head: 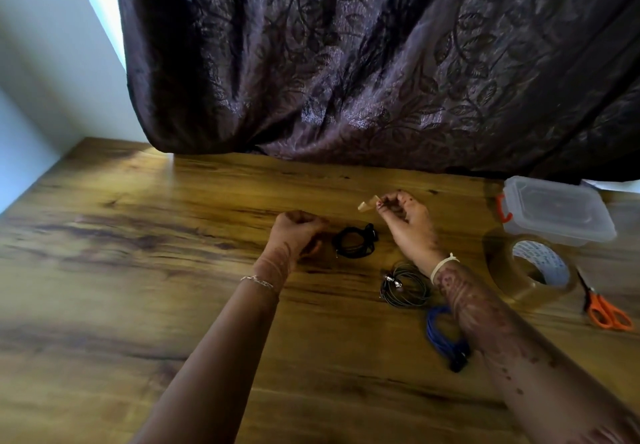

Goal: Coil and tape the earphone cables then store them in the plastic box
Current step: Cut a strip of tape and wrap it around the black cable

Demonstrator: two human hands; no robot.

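A coiled black earphone cable [354, 242] lies on the wooden table [138, 270] between my hands. My left hand [298, 232] rests beside its left side with fingers curled; whether it touches the cable I cannot tell. My right hand [405, 216] is raised above the cable's right side and pinches a short strip of brown tape [367, 205]. A grey coiled cable [405, 284] and a blue coiled cable [445, 338] lie nearer me, partly under my right forearm. The clear plastic box [554, 209], lid on, with orange latch, stands at the right.
A big roll of brown packing tape [533, 270] sits in front of the box. Orange-handled scissors [604, 308] lie at the right edge. A dark patterned curtain [381, 62] hangs down onto the table's far side. A pale wall borders the left.
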